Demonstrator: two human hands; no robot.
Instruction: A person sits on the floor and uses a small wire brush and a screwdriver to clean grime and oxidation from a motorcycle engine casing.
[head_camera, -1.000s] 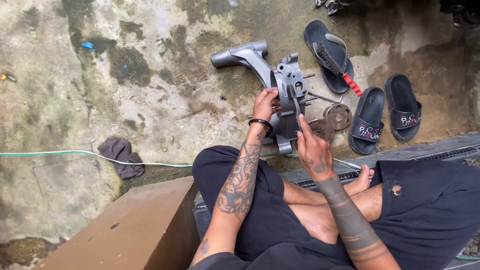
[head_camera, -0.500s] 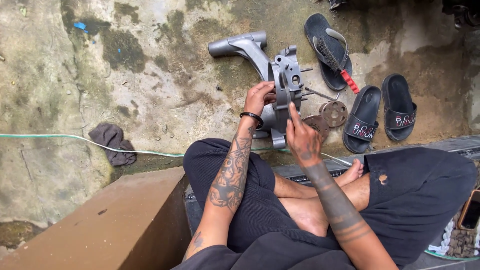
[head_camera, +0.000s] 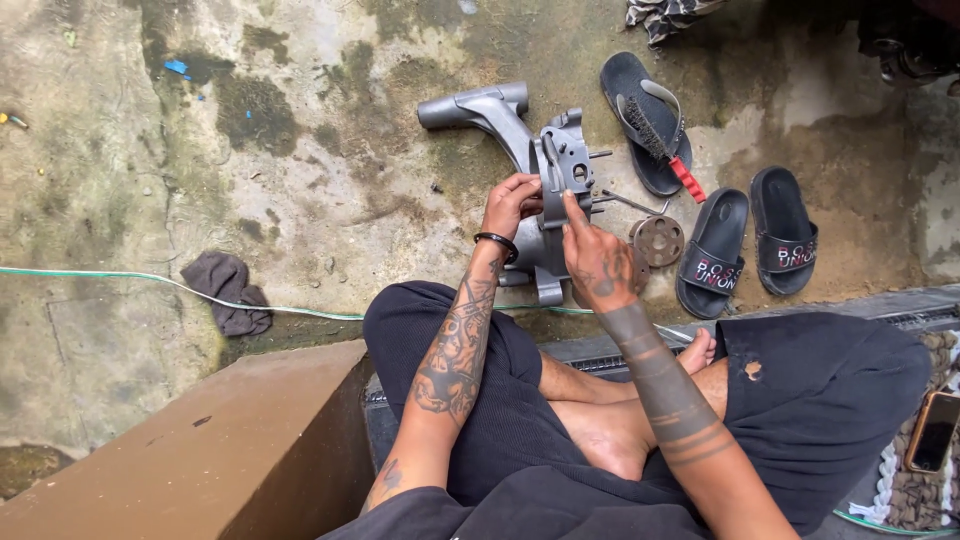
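Grey cast-metal casing (head_camera: 552, 200) stands on the concrete floor (head_camera: 300, 180) before my knees. My left hand (head_camera: 512, 203) has its grip clamped on the casing's edge, wrist bent; my right hand (head_camera: 597, 262) presses one straight finger against its face, beside a round metal disc (head_camera: 659, 240).

The floor (head_camera: 300, 120) is rough, stained concrete with green patches. On it, toward its far edge, lies a grey metal casting (head_camera: 520, 130) with a long arm. Right of it lie a black flip-flop (head_camera: 640, 120) carrying a red-handled brush (head_camera: 665, 150), a round metal disc (head_camera: 658, 240) and two black slides (head_camera: 745, 250). A grey rag (head_camera: 228, 290) and a thin green hose (head_camera: 120, 275) lie toward the left edge.
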